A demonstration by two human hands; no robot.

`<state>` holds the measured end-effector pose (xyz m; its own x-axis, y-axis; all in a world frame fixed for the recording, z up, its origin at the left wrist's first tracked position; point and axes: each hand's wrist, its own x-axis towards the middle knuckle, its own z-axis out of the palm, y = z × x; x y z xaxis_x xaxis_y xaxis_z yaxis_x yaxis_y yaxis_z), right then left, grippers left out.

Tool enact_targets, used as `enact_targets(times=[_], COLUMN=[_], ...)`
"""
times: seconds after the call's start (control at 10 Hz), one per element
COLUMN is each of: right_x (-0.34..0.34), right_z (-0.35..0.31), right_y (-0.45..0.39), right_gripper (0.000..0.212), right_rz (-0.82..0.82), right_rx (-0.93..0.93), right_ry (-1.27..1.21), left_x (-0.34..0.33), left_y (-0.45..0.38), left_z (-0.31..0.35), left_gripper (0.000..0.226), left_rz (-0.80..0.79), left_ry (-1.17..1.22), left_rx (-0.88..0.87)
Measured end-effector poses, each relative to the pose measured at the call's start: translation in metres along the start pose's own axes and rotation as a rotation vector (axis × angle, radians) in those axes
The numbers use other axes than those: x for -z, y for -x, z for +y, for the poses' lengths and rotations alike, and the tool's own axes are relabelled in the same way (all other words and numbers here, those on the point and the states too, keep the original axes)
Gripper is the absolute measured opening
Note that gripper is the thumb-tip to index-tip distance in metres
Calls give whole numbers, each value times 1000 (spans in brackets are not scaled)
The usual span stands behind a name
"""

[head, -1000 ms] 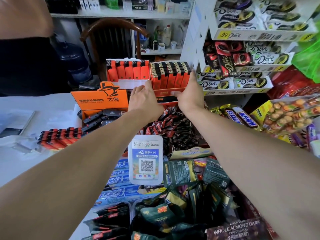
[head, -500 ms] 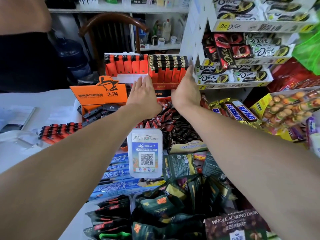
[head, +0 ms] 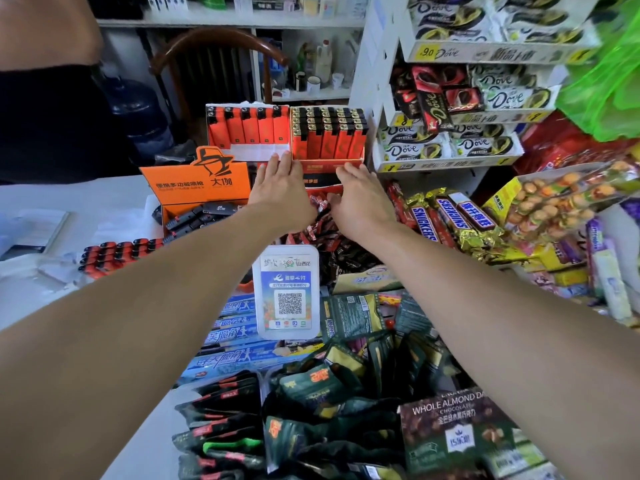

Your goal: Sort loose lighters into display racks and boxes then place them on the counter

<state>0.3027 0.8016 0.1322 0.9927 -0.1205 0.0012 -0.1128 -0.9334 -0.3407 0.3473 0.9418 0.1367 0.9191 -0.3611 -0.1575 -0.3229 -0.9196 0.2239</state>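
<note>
Two display racks of orange lighters stand side by side at the back of the counter: the left rack (head: pixel 247 133) with one row, the right rack (head: pixel 327 135) packed with several rows. My left hand (head: pixel 282 187) reaches out flat, its fingertips at the lower edge between the racks. My right hand (head: pixel 360 194) hovers just below the right rack with relaxed fingers, holding nothing. An open orange box (head: pixel 197 188) holds dark lighters. A block of loose orange lighters (head: pixel 117 254) lies on the white counter at the left.
A QR payment stand (head: pixel 286 291) rises in the middle among heaps of snack packets. Snickers bars (head: pixel 446 216) and a Dove chocolate shelf (head: pixel 450 140) fill the right. A wooden chair (head: pixel 214 46) and another person's dark sleeve (head: pixel 45 109) are behind the counter.
Both hands have let go of the right rack's sides and drawn back below it, with the fingers now straightened. The rack stays standing beside the left one.
</note>
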Motion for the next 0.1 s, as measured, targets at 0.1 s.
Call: enact_targets(times=[0.1], right_x=[16], right_z=[3], right_y=[24], right_gripper=[55], right_rz=[90], right_rx=[-14], right_ry=[-147], left_x=[3], left_y=[6], left_z=[0], left_gripper=[84], left_rz=[72], left_ry=[134], left_rx=[9])
